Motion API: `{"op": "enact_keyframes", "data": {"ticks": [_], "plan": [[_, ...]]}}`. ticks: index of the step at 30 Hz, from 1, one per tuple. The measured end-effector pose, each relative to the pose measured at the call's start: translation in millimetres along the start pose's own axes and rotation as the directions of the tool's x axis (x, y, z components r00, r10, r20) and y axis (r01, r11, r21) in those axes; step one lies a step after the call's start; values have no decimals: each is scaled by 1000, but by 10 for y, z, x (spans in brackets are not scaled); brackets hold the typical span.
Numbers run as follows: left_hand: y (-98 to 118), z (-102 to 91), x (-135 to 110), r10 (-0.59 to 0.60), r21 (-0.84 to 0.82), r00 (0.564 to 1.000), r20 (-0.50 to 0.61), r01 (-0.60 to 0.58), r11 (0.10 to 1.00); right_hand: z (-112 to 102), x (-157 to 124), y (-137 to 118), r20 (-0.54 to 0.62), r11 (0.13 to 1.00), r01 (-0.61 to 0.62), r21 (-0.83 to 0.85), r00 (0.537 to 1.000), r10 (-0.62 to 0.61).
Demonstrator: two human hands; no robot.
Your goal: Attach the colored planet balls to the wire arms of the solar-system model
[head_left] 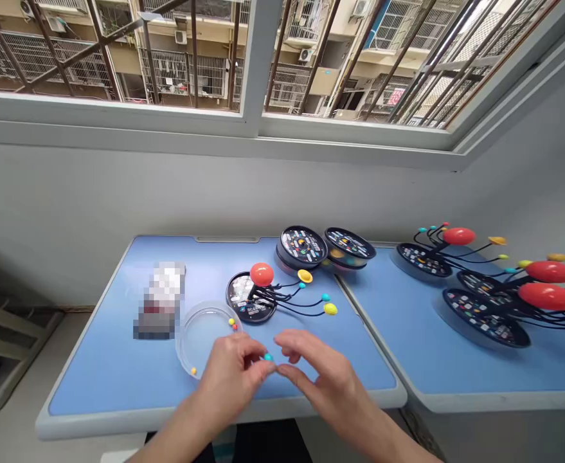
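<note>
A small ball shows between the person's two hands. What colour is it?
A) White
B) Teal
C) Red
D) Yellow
B. The small teal ball shows between the left hand and the right hand, right by their fingertips.

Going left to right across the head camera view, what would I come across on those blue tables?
Blurred packet → clear round dish → black disc with red ball on wires → stacked black discs → three similar red-ball models
</note>
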State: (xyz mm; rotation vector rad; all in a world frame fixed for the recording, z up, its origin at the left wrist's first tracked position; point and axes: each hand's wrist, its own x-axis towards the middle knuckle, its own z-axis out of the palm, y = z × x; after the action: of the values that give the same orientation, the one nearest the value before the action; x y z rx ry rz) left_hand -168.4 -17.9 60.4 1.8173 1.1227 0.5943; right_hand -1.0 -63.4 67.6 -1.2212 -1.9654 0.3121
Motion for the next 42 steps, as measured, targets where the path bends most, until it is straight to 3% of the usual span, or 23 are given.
{"op": "enact_keyframes", "data": {"ticks": [2,5,8,11,14,17,19,21,26,35,39,42], "plan": [[66,108,10,-43,-140,999,-11,41,989,16,-2,4,-22,996,86,-1,996,-86],[79,237,71,-115,-359,993,23,115,926,-10,-14,25,-52,995,101,-9,993,-101],[64,332,146,-165,-529,982,92,189,827,-51,-43,54,-23,1000,-2,2,1000,2],[71,406,209,-188,-598,975,121,223,770,-83,-65,106,-20,994,-107,22,994,107],[70,461,287,-200,-613,978,53,190,767,-102,-44,205,-51,949,-299,103,951,306],[32,516,397,-230,-593,972,-55,154,791,-96,24,328,-27,803,-527,279,832,555],[-6,561,474,-230,-556,968,-100,137,820,-74,74,394,8,712,-591,379,772,636],[-38,606,537,-216,-519,968,-128,120,846,-46,110,434,30,663,-614,429,743,668],[-54,685,595,-159,-426,972,-174,72,902,-3,121,473,61,643,-617,454,741,668],[46,696,618,-139,-286,929,-344,37,957,-24,158,477,62,679,-606,414,763,643],[50,722,643,-102,-297,924,-368,-13,955,-27,187,450,93,669,-598,442,772,629],[29,745,638,-107,-381,937,-333,-30,924,-68,200,426,84,621,-593,512,754,651]]}}
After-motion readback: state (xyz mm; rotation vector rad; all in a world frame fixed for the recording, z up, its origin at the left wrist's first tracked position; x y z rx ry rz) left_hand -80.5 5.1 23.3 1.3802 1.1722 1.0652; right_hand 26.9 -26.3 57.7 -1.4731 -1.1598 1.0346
